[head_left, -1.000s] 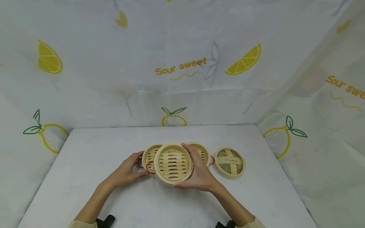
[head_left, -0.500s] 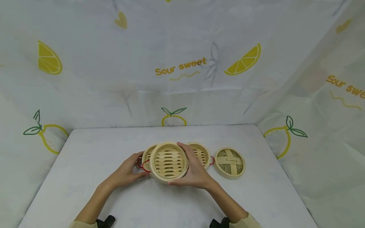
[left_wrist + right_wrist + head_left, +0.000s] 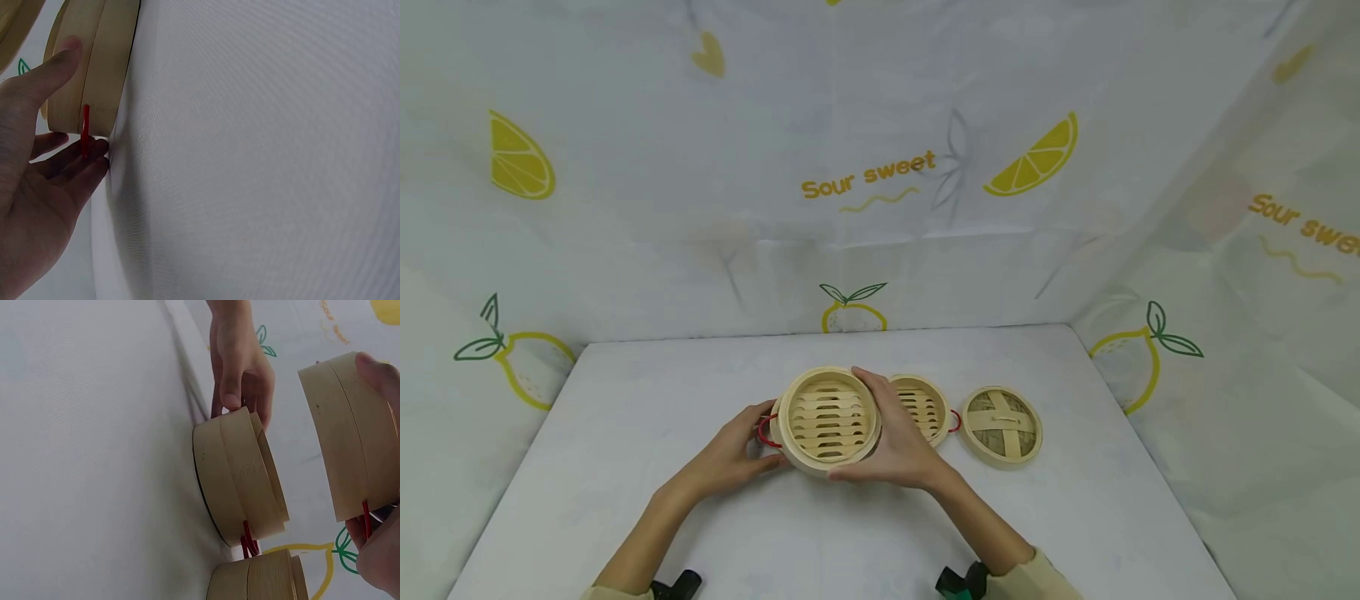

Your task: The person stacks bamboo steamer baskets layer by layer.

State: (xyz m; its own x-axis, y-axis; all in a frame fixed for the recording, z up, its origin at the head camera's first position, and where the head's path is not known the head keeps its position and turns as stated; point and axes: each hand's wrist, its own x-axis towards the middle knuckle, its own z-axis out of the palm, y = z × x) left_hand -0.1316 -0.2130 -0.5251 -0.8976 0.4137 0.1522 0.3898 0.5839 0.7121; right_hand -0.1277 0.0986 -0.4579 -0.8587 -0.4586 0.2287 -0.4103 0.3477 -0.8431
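Though apart, both hands (image 3: 733, 450) (image 3: 897, 446) around steamers (image 3: 829, 417) (image 3: 228, 475).

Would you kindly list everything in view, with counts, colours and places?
Raised steamer basket: one, pale wood, above the table
Lower steamer basket: one, pale wood, on the table, leftmost
Third steamer basket: one, pale wood, between lower steamer basket and lid
Lid: one, tan and olive, table's right side
Handles: several, red, on baskets' sides
Table: one, white, under baskets and lid
Backdrop: count unclear, printed white, behind table
Wrist devices: two, mostly black, at wrists
Sleeves: two, beige, head view's bottom edge
Left hand: one, holding lower steamer basket
Right hand: one, gripping raised steamer basket
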